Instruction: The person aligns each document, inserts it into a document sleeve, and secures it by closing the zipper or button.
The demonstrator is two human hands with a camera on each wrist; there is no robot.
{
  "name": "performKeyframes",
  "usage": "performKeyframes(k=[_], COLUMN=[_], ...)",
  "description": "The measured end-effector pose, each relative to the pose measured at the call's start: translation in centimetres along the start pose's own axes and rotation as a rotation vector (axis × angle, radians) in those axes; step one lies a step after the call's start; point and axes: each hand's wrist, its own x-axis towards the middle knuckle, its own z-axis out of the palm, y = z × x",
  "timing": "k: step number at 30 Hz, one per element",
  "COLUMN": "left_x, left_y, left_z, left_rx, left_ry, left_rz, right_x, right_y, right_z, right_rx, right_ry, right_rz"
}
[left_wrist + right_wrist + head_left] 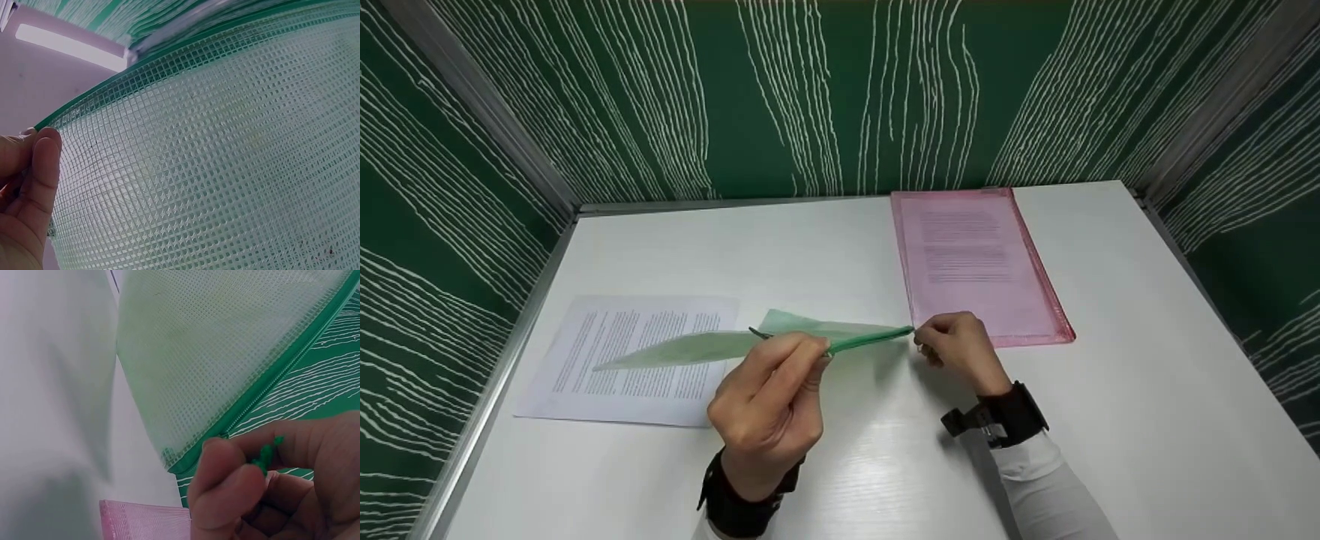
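A translucent green mesh zip pouch [690, 350] is held up over the table, its green zip edge facing me. My left hand [769, 405] pinches that edge between thumb and fingers; the left wrist view shows the mesh [197, 157] spread out beside the fingertips. At the zip's right end, my right hand [960, 349] pinches a small green cord pull [265, 455], partly hidden by the fingers. In the right wrist view the zip [281, 371] runs along the pouch's edge. Whether it is fully closed I cannot tell.
Printed paper [630, 390] lies on the left of the white table [810, 255], partly beneath the raised pouch. A pink mesh zip pouch [960, 300] with printed sheets inside lies at the back right. Green walls with white lines [847, 97] enclose the table's back and sides.
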Motion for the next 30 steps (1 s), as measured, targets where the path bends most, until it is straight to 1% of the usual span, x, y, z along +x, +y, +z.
performKeyframes(k=[9,18,24,30], left_x=[0.12,0.11,0.03,0.08], left_y=[0.05,0.14,0.18,0.10], left_z=[-0.21,-0.45,-0.65,-0.60], left_rx=[0.017,0.022,0.042,0.033], left_ry=[0.003,0.002,0.028,0.050], left_rz=[-0.012,-0.020,-0.017,-0.006], right_x=[0.24,0.41,0.59,0.57], right_y=[0.34,0.44,0.72,1.00], right_z=[-0.05,-0.06,-0.17,-0.22], right_rx=[-0.029,-0.053,-0.064,-0.114], right_ry=[0.004,0.010,0.011,0.011], right_rz=[-0.018,-0.010,-0.006,-0.029])
